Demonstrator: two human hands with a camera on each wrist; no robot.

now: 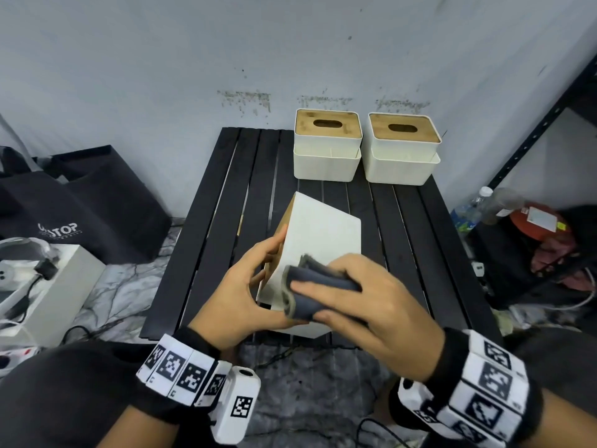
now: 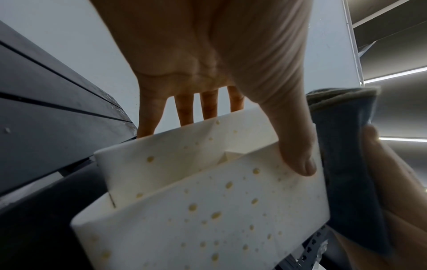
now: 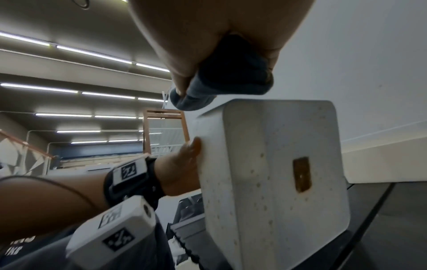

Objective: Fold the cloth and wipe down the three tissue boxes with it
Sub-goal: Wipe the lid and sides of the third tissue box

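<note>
— Where is the box now?
— Your left hand (image 1: pixel 240 287) grips the tipped box (image 1: pixel 318 234) over the worktop (image 1: pixel 206 240), thumb on its white face.
— And the cloth?
— Folded, the cloth (image 1: pixel 315 287) is in your right hand's (image 1: pixel 365 305) grip, pressed on that box.
— What stands around?
— Two boxes (image 1: pixel 327 145) (image 1: pixel 402 148) at the far edge by the wall; a black bag (image 1: pixel 80 205) left, a shelf (image 1: pixel 546 124) right.
</note>
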